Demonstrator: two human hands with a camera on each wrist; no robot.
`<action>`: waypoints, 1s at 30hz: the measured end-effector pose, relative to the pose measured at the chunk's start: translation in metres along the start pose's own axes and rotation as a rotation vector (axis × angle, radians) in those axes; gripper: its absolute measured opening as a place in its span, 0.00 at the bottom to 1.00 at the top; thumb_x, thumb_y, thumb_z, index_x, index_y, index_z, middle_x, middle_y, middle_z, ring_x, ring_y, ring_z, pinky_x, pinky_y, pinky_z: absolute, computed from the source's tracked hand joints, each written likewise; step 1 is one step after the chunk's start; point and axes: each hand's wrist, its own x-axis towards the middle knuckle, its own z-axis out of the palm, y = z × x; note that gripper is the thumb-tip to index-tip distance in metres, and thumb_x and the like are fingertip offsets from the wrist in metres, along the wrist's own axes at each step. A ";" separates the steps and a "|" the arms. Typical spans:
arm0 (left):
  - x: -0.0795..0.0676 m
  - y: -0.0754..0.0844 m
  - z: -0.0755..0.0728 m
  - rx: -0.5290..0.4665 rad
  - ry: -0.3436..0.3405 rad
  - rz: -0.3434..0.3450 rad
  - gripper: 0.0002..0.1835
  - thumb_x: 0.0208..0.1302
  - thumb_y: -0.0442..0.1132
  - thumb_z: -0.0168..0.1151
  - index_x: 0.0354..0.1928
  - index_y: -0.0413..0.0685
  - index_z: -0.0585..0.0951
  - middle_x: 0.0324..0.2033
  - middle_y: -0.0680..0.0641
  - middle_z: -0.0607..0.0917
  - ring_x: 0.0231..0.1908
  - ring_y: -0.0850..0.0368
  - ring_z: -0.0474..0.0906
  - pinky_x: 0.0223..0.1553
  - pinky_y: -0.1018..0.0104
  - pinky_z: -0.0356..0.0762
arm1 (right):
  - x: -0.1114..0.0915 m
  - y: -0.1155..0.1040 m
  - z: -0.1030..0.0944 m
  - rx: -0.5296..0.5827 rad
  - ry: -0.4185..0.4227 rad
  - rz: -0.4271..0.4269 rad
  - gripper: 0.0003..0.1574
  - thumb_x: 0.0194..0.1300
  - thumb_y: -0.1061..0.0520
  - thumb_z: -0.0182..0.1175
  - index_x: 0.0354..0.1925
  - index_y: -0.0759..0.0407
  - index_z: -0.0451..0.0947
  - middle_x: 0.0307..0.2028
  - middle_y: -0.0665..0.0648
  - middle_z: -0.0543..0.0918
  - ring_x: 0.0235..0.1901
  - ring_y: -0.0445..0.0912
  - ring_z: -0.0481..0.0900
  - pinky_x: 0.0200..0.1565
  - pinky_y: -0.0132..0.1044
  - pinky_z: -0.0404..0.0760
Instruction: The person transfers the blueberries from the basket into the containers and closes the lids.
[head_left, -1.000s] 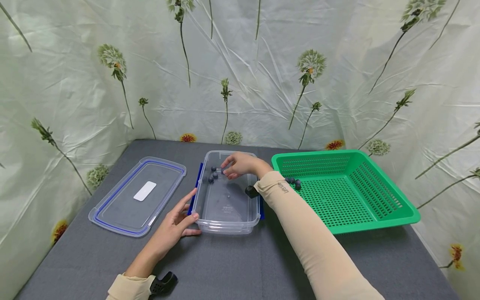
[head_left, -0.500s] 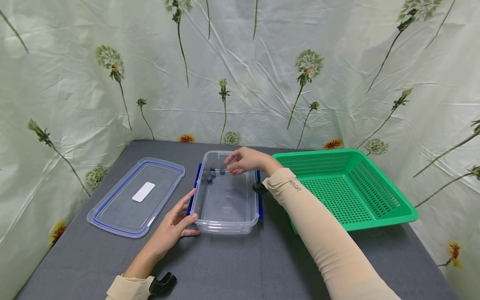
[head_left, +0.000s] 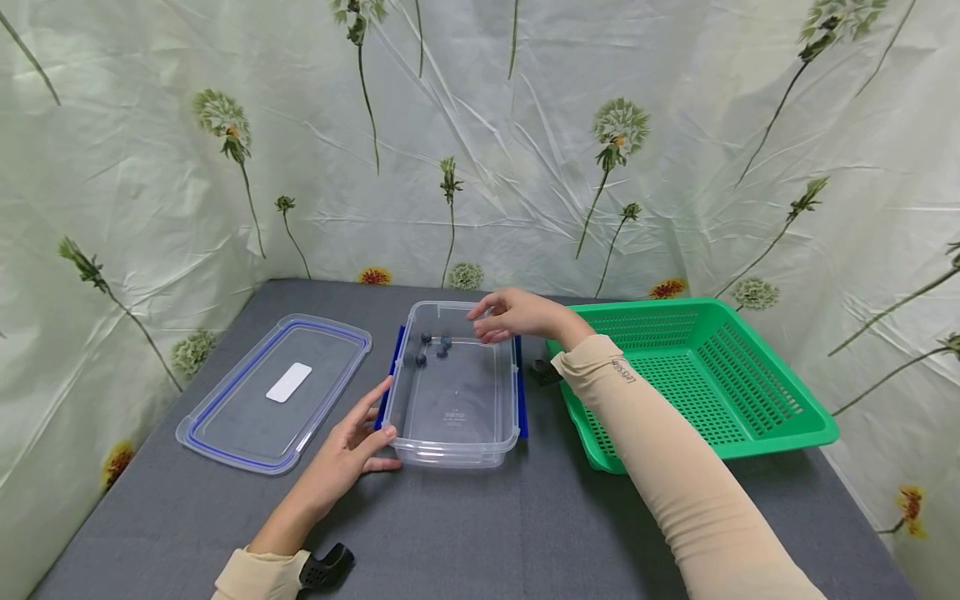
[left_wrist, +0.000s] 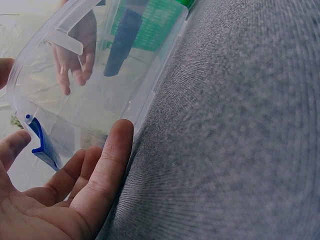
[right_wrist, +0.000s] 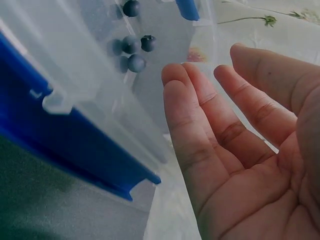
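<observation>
A clear plastic food container [head_left: 453, 400] with blue side latches stands in the middle of the table. Several blueberries [head_left: 422, 360] lie on its floor towards the far end; the right wrist view shows these blueberries [right_wrist: 131, 45] close up. My left hand [head_left: 345, 458] rests against the container's near left corner, thumb on the rim, fingers spread along the outside. Over the far right rim hovers my right hand [head_left: 517, 315], its fingers loosely bent. In the right wrist view nothing lies between the fingers [right_wrist: 190, 115] of that hand.
To the left lies the container's clear lid [head_left: 240, 408], with a blue seal and a white label [head_left: 288, 382]. A green perforated basket [head_left: 750, 450] stands on the right, partly behind my right sleeve. Flowered fabric [head_left: 525, 192] hangs behind the grey table [head_left: 450, 533].
My right hand has risen and drawn right, from low inside the container to its far right rim. Blueberries that were at its fingertips now lie in the container. The left hand stays put.
</observation>
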 end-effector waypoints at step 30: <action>-0.002 0.006 0.003 0.000 0.013 -0.012 0.39 0.83 0.37 0.56 0.87 0.65 0.54 0.69 0.26 0.65 0.55 0.49 0.80 0.47 0.54 0.93 | -0.057 0.030 -0.056 0.041 0.106 0.016 0.26 0.84 0.58 0.55 0.73 0.66 0.72 0.57 0.66 0.87 0.60 0.60 0.85 0.63 0.48 0.87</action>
